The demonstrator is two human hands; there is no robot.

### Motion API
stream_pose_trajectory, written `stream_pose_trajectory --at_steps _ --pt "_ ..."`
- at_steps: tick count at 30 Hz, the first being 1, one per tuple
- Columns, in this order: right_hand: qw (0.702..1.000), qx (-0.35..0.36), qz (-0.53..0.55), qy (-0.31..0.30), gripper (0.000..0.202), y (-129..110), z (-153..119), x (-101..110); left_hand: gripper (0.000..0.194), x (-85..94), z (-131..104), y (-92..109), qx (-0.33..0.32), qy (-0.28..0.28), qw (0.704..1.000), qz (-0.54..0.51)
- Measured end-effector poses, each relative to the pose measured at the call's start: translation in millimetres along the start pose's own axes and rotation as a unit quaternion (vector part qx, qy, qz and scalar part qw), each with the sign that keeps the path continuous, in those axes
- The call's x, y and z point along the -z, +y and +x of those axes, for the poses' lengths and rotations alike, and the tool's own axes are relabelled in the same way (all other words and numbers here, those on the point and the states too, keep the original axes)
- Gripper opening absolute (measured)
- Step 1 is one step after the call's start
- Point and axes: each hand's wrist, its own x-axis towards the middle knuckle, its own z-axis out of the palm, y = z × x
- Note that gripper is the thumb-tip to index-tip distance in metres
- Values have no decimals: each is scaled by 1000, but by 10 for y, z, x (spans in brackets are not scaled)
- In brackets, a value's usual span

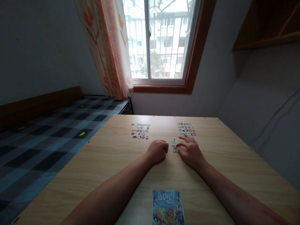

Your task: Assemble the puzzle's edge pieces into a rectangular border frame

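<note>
A narrow strip of joined jigsaw puzzle pieces lies on the wooden table between my hands. My right hand rests just right of it, fingers spread, with the thumb and index fingertips at the strip's right edge. To the left of the strip, a small gap away, my left hand lies with its fingers curled in; whatever they may hold is hidden. Loose puzzle pieces sit in rows just beyond my right hand. Another group of puzzle pieces is laid out farther off to the left.
Near me on the table lies a blue picture card with "Bluey" lettering. A bed with a checked cover stands along the left. At the back are a window and a curtain; a shelf hangs upper right.
</note>
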Motion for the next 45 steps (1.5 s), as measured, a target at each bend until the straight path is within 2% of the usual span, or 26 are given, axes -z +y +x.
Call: stream_pose_trajectory --at_steps 19,23,26,28,30,32,35,37,39,45 --pt "1000 -3 6 7 17 -22 -4 11 21 8 -10 15 4 -5 1000 -6" --pt "1000 -6 4 1 17 -17 -2 9 21 15 -8 25 12 2 1000 19" --pt "1000 -7 7 5 17 11 -5 -8 23 161 41 0 67 42 993 92" --pt "1000 -5 13 8 16 30 -6 -20 25 364 83 -64 141 93 974 150" --pt "1000 -4 19 10 16 38 -5 -27 26 626 101 -184 220 141 944 202" --pt "1000 -5 22 10 16 35 -1 -27 27 890 78 -352 280 145 913 259" --pt "1000 -5 23 9 15 20 6 -23 31 1169 -9 -624 385 88 858 329" --pt "1000 -3 21 9 15 14 8 -22 35 1238 -60 -758 430 39 839 331" --pt "1000 -3 17 9 15 13 9 -22 38 1232 -82 -828 448 11 832 327" --pt "1000 -10 11 7 16 15 15 -13 32 1153 -63 -839 443 3 832 335"
